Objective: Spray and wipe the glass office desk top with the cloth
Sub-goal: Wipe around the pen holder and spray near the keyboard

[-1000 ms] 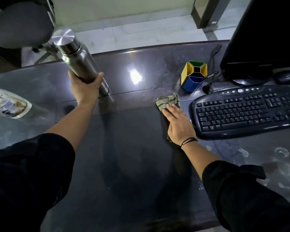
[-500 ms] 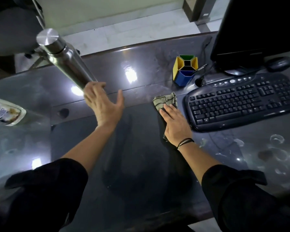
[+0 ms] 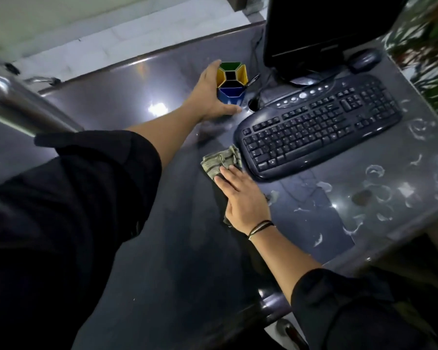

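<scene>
Since half-second back, left hand [image 3: 209, 97] left steel bottle [image 3: 15, 107], now grasping pen holder [image 3: 232, 83]. Right hand [image 3: 243, 198] flat on cloth [image 3: 220, 160]. Step: clearing counter [image 3: 187, 248]. Next: lift holder aside, wipe beneath.

The counter [image 3: 127, 102] is dark glass, glossy, throwing back bright lamp glints, with whitish dried smears at the right of the frame. The cloth [image 3: 219, 161] at centre is soft, ribbed, matt olive fabric. At far left a bottle [image 3: 13, 107] shows brushed, shiny metal. The pen holder [image 3: 232, 83] looks like smooth coloured plastic; the keyboard [image 3: 319, 122] is black plastic with a slight sheen.
</scene>
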Demonstrator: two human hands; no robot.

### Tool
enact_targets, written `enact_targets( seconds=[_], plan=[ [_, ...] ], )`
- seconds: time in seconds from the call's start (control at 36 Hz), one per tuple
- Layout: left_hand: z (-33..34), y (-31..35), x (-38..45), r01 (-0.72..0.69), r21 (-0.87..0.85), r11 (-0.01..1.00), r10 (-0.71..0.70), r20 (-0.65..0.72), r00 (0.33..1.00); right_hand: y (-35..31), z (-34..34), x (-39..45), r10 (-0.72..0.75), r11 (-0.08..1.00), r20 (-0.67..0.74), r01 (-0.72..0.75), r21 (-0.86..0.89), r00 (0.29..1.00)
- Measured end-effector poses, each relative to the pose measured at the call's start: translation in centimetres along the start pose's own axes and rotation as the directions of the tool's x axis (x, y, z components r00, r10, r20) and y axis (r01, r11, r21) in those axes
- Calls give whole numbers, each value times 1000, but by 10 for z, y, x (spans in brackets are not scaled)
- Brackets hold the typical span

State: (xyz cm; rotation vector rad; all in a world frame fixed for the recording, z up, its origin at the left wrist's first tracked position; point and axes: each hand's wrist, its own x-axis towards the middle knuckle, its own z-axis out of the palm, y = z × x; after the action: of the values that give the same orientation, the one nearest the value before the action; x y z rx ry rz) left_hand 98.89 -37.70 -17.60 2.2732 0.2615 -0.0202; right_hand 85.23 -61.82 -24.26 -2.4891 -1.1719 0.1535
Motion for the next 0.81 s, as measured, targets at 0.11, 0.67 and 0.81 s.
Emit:
enact_targets(
  seconds=[0.11,0.67,0.81],
  plan=[
    [16,-5,14,-7,-60,998,1,-101,995,-1,-1,0,5,1000,-13,-5,-2,1000],
    [-63,-77,-165,233,-87,969,-234,-632,739,-5,-7,1,17,1000,5,-17,-14,1000],
    [-75,-105,-218,328,-77,941,-306,-604,736,-8,-7,1,36,999,2,-36,-21,999]
  ],
)
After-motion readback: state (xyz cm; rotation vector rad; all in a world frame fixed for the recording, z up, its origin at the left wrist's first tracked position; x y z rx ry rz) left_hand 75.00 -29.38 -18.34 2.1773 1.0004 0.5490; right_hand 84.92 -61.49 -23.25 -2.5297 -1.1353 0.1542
